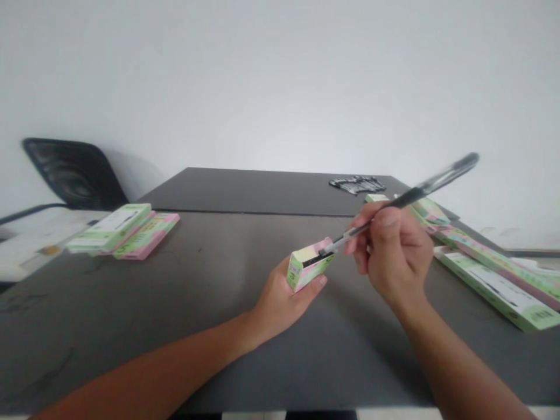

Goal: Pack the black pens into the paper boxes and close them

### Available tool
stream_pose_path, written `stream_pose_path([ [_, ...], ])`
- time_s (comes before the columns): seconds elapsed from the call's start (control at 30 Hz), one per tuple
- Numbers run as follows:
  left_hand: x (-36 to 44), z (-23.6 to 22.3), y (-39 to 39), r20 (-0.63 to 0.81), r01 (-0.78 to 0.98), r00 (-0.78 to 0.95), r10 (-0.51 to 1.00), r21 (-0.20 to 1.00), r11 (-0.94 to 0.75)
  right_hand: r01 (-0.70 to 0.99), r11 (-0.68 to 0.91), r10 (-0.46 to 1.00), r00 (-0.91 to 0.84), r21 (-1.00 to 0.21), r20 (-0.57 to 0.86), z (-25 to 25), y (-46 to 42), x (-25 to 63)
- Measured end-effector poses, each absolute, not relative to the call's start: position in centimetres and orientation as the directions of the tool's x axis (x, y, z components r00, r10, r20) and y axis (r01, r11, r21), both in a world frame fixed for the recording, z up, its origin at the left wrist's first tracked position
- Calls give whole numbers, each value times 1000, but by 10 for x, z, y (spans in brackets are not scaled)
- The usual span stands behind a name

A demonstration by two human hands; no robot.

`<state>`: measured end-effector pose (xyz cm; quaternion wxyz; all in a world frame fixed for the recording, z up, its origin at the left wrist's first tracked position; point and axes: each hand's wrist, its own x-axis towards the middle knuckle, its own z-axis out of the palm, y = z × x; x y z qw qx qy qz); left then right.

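Observation:
Near the middle of the table, my left hand (277, 300) is closed around a small green and pink cardboard box (308, 273). A dark slot shows along the box's upper side, beside a pale yellow panel. My right hand (400, 256) pinches a slim pen (444, 177) with a clear and black body. The pen slants from upper right down to the box, its lower end at the slot. Whether that end is inside or just touching, I cannot tell.
Flat green, pink and white boxes (116, 228) lie stacked at the left. More such boxes (499, 286) lie along the right edge. A bunch of pens (357, 185) rests on the far part of the dark table (196, 326). A black chair (76, 172) stands at the left.

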<state>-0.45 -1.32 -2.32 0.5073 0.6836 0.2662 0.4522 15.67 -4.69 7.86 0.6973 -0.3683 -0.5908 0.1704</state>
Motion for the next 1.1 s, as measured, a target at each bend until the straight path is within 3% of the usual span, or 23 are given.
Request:
stream_pose_path([
  [0.27, -7, -20, -16, 303, -76, 474, 826, 949, -305, 307, 650, 661, 223, -695, 717, 79, -51, 160],
  [0.5, -7, -19, -18, 280, -71, 469, 838, 957, -280, 449, 649, 660, 67, -614, 748, 72, -53, 158],
  [0.67, -7, -19, -18, 303, -78, 470, 829, 950, -303, 410, 644, 631, 194, -647, 751, 70, -48, 156],
  [1.1, -8, -17, -20, 297, -72, 489, 820, 951, -301, 449, 688, 620, 44, -570, 783, 74, -55, 154],
])
